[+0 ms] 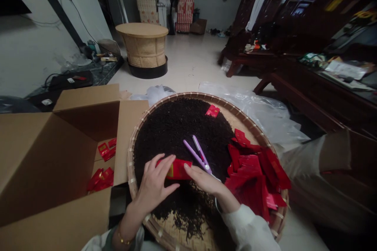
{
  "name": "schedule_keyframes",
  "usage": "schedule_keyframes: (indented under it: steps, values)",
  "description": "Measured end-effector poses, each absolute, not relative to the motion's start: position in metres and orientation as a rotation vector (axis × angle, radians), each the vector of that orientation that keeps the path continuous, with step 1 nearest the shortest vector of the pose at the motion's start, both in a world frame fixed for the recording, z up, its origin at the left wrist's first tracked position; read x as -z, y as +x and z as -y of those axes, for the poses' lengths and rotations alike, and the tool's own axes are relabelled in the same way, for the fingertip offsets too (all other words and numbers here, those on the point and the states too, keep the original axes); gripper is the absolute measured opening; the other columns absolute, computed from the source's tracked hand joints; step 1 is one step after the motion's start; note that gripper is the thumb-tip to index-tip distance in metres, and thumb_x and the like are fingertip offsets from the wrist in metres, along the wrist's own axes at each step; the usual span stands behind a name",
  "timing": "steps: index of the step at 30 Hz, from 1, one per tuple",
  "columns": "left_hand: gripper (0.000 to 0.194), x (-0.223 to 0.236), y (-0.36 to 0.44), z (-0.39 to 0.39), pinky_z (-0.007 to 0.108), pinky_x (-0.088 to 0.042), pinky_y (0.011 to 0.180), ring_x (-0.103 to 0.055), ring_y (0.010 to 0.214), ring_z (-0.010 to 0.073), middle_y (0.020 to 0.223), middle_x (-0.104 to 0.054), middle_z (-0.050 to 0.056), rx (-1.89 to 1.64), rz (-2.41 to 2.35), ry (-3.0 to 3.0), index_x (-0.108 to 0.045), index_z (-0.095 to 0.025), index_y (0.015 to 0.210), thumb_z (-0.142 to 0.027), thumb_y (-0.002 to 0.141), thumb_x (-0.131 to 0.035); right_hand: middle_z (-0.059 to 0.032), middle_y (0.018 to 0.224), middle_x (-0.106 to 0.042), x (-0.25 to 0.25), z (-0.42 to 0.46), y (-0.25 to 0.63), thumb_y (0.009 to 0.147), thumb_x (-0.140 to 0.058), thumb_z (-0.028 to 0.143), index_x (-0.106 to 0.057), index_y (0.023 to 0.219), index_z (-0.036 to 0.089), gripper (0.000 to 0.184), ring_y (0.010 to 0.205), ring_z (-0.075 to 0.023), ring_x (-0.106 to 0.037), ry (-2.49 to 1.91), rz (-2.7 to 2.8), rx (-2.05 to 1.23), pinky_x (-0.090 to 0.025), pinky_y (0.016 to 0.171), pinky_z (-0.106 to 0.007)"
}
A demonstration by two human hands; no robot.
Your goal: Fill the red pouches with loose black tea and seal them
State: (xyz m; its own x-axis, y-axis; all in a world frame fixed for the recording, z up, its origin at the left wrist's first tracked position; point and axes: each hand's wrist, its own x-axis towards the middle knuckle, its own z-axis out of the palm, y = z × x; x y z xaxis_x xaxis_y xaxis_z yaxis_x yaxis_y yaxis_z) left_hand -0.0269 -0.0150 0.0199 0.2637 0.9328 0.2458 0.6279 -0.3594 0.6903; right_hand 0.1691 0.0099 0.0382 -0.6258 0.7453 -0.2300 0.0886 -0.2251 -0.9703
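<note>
A small red packet (180,169) with a yellow patch lies between my hands, above dark loose tea leaves (176,125). My right hand (204,181) grips its right end, thumb on top; the fingers beneath are hidden. The fingers of my left hand (156,182) stretch over the packet's left end, with the thumb spread apart below it. Just beyond my right hand, a purple mini hair straightener (198,155) rests on the leaves with its arms apart. A heap of flat red packets (250,172) fills the right side of the round woven bamboo tray (131,157).
Another red packet (212,111) lies on the leaves near the tray's far rim. To the left stands an open cardboard box (79,125) with several red packets (101,178) inside. Clear plastic sheeting (259,110) covers floor behind the tray. Dark wooden furniture (309,98) stands at right.
</note>
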Motion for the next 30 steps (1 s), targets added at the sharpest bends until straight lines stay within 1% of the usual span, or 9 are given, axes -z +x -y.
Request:
schedule_keyframes:
  steps: [4,11,14,16,19,21,23,26,30]
  values:
    - [0.052,-0.023,-0.026,0.016,0.046,-0.035,0.09,-0.054,0.108,0.032,0.117,-0.066,0.013,-0.801,-1.464,2.396,-0.056,-0.019,0.124,-0.018,0.073,-0.068,-0.0077,0.109,-0.068,-0.036,-0.015,0.167,0.08,-0.028,0.077,-0.067,0.11,0.016,0.077,0.107,-0.0225,-0.058,-0.999,1.671,-1.905,-0.035,0.106,-0.043]
    - [0.046,-0.016,-0.028,0.007,0.039,-0.044,0.084,-0.061,0.095,0.0269,0.104,-0.069,0.011,-0.881,-1.42,2.216,-0.061,-0.018,0.111,-0.018,0.066,-0.068,-0.0049,0.1,-0.07,-0.026,-0.022,0.166,0.082,-0.03,0.075,-0.07,0.102,0.022,0.069,0.106,-0.0211,-0.058,-1.001,1.532,-1.873,-0.035,0.105,-0.041]
    - [0.054,-0.019,-0.034,0.005,0.039,-0.045,0.088,-0.062,0.097,0.0278,0.11,-0.068,0.01,-0.767,-1.406,1.871,-0.061,-0.02,0.112,-0.023,0.06,-0.075,-0.0032,0.089,-0.07,-0.029,-0.024,0.167,0.081,-0.029,0.076,-0.07,0.088,0.022,0.068,0.096,-0.0216,-0.06,-1.018,1.756,-1.755,-0.018,0.113,-0.048]
    - [0.064,-0.023,-0.039,0.002,0.036,-0.048,0.085,-0.064,0.092,0.0261,0.106,-0.071,0.009,-0.592,-1.259,1.553,-0.058,-0.019,0.118,-0.028,0.058,-0.079,0.0013,0.07,-0.066,-0.033,-0.022,0.167,0.084,-0.028,0.073,-0.066,0.071,0.02,0.066,0.077,-0.0176,-0.061,-0.988,1.949,-1.693,-0.004,0.114,-0.051]
    - [0.042,-0.029,-0.041,-0.003,0.029,-0.05,0.075,-0.065,0.084,0.0214,0.096,-0.073,0.008,-0.553,-1.079,1.233,-0.065,-0.017,0.111,-0.041,0.076,-0.064,0.0087,0.046,-0.048,-0.045,-0.017,0.166,0.091,-0.032,0.06,-0.049,0.049,0.019,0.061,0.05,-0.0087,-0.048,-0.866,2.198,-1.649,0.002,0.114,-0.049]
    - [0.034,-0.029,-0.037,-0.004,0.025,-0.049,0.073,-0.064,0.081,0.0186,0.091,-0.073,0.006,-0.562,-0.971,1.134,-0.072,-0.015,0.093,-0.044,0.078,-0.062,0.009,0.049,-0.052,-0.056,-0.014,0.164,0.091,-0.043,0.049,-0.051,0.05,0.018,0.051,0.054,-0.0087,-0.052,-0.762,2.295,-1.584,0.007,0.113,-0.047]
    - [0.036,-0.027,-0.031,-0.003,0.022,-0.048,0.06,-0.061,0.065,0.0146,0.077,-0.073,0.005,-0.548,-0.906,0.996,-0.073,-0.014,0.082,-0.048,0.077,-0.063,0.0064,0.064,-0.064,-0.067,-0.012,0.162,0.086,-0.056,0.04,-0.062,0.063,0.019,0.032,0.072,-0.0123,-0.061,-0.712,2.338,-1.503,0.012,0.111,-0.048]
    - [0.043,-0.022,-0.026,0.001,0.019,-0.042,0.046,-0.055,0.048,0.0115,0.06,-0.068,0.004,-0.52,-0.883,0.807,-0.07,-0.011,0.072,-0.054,0.074,-0.064,0.0047,0.07,-0.068,-0.076,-0.012,0.156,0.081,-0.064,0.032,-0.067,0.071,0.02,0.016,0.081,-0.0149,-0.063,-0.764,2.424,-1.366,0.005,0.112,-0.051]
    - [0.039,-0.016,-0.027,0.002,0.017,-0.041,0.042,-0.054,0.043,0.0091,0.054,-0.065,0.001,-0.614,-0.957,0.618,-0.068,-0.011,0.066,-0.05,0.065,-0.075,0.0061,0.058,-0.057,-0.074,-0.013,0.149,0.083,-0.062,0.034,-0.061,0.063,0.018,0.025,0.066,-0.0128,-0.059,-0.853,2.39,-1.181,-0.013,0.113,-0.05]
